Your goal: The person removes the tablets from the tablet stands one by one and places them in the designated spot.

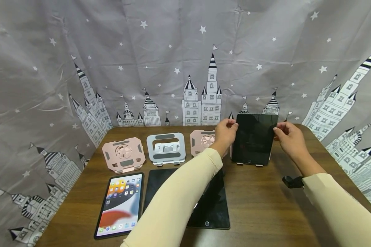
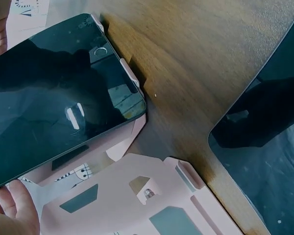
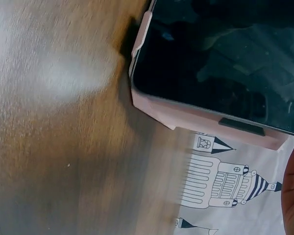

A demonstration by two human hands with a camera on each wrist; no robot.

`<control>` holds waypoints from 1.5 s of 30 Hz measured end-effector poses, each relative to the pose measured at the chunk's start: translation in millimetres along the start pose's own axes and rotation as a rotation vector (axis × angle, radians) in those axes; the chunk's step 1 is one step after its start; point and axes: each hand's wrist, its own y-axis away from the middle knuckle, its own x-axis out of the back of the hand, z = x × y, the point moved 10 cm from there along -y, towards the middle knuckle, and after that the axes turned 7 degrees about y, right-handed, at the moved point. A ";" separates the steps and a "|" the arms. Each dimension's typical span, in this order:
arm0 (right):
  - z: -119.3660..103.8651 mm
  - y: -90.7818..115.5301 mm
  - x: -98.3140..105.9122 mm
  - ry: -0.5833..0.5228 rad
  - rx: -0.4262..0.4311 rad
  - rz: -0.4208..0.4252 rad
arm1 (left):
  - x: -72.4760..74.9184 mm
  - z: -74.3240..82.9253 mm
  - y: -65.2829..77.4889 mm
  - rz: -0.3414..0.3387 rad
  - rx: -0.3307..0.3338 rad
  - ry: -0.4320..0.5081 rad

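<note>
A black tablet [image 1: 255, 140] stands tilted back on a pink folding stand [image 3: 201, 120], its lower edge behind the stand's small lips [image 2: 129, 74]. Its screen is dark and the round home button is at the bottom. My left hand [image 1: 226, 134] pinches the tablet's left side near the top, thumb toward the front. On the opposite side, a little lower, my right hand [image 1: 290, 138] pinches the right edge between thumb and fingers. Most of the stand is hidden behind the tablet.
To the left along the back stand a second pink stand [image 1: 196, 140], a light blue stand [image 1: 181, 147] and another pink stand [image 1: 110, 151]. In front lie a tablet with lit screen [image 1: 120, 202] and a large dark tablet [image 1: 214, 209], partly under my left arm. A patterned curtain [image 1: 173, 41] hangs behind.
</note>
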 end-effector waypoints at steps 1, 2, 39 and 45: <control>-0.2 0.8 0.7 -0.005 -0.006 0.002 | 0.0 0.3 0.1 0.002 -0.004 0.000; -0.4 1.5 1.3 -0.009 -0.011 0.004 | 0.0 0.5 0.5 0.001 -0.007 0.000; -17.7 54.8 4.3 0.095 0.038 -0.077 | 10.3 -28.7 44.3 -0.109 0.102 0.292; -12.0 64.2 -6.1 0.076 0.017 -0.169 | 12.1 -43.0 57.0 -0.119 0.205 0.293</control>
